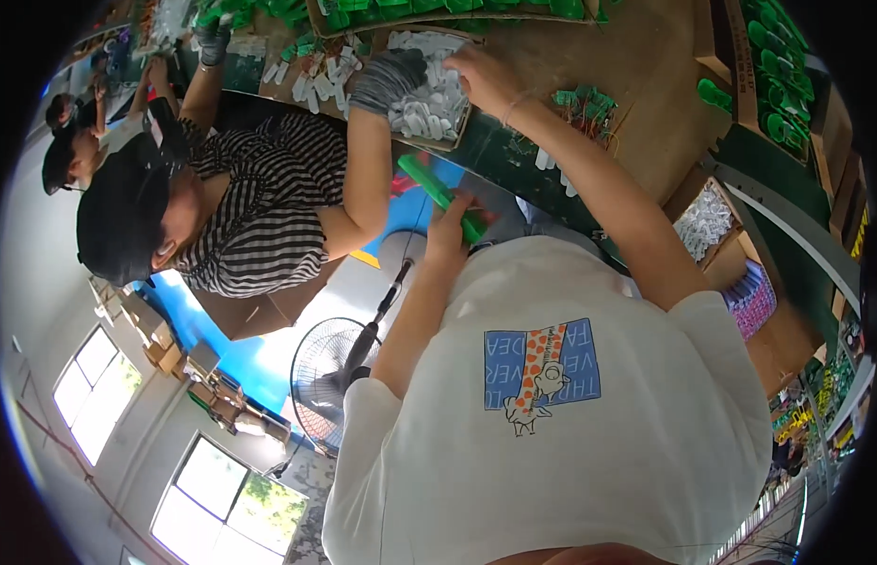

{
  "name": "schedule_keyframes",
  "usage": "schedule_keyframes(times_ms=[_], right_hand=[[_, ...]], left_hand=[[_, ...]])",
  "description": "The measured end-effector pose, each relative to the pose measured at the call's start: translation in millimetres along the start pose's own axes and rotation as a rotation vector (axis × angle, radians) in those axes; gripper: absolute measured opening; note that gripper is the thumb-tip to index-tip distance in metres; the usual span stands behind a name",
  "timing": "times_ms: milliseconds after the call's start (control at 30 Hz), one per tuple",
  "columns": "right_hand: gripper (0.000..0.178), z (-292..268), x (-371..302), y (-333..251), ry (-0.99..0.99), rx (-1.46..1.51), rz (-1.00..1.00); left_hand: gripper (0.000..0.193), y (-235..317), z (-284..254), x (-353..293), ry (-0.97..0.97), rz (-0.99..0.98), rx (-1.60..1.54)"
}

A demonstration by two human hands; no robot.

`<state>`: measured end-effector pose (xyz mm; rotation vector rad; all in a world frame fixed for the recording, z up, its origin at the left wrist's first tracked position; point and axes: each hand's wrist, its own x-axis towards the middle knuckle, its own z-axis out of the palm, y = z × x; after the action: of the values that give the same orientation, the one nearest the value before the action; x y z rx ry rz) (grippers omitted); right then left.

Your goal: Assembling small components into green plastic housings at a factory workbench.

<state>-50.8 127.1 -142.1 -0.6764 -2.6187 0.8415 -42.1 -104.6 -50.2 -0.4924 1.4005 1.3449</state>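
My left hand (pixel 446 232) is wrapped round a long green plastic part (pixel 425 181), held low in front of my body, short of the table edge. Stretched forward over the table, my right hand (pixel 482 77) is at the right side of a shallow cardboard box (pixel 437 144) full of small white plastic pieces (pixel 422 115). Its fingers are bent together at the pieces; what is between them is too small to make out. A co-worker's grey-gloved hand (pixel 389 81) reaches into the same box from the left, close to mine.
Green circuit boards with wires and white pieces (pixel 589 105) lie under my right forearm; a similar pile (pixel 316 77) lies left of the box. Green parts fill boxes at the back and right (pixel 776 71). A carton (pixel 707 221) stands right. A fan (pixel 327 381) stands left.
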Motion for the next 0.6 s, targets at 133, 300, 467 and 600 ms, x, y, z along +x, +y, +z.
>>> schedule_keyframes(times_ms=[133,300,467,600], right_hand=[[0.010,34.9,20.1,-0.9,-0.239,-0.353,-0.431],[0.004,15.9,27.5,12.9,-0.307,-0.153,-0.263],[0.019,-25.4,14.8,1.6,-0.137,0.428,-0.174],[0.013,-97.4,-6.2,-63.8,-0.093,0.594,-0.280]], left_hand=[[0.022,-16.7,-23.0,-19.9,0.066,0.055,-0.186],[0.024,-17.7,-38.6,-24.6,0.020,-0.001,-0.229],[0.023,-0.5,-5.7,-31.7,-0.048,0.083,-0.175],[0.019,39.7,19.7,-43.7,-0.134,0.309,-0.310]])
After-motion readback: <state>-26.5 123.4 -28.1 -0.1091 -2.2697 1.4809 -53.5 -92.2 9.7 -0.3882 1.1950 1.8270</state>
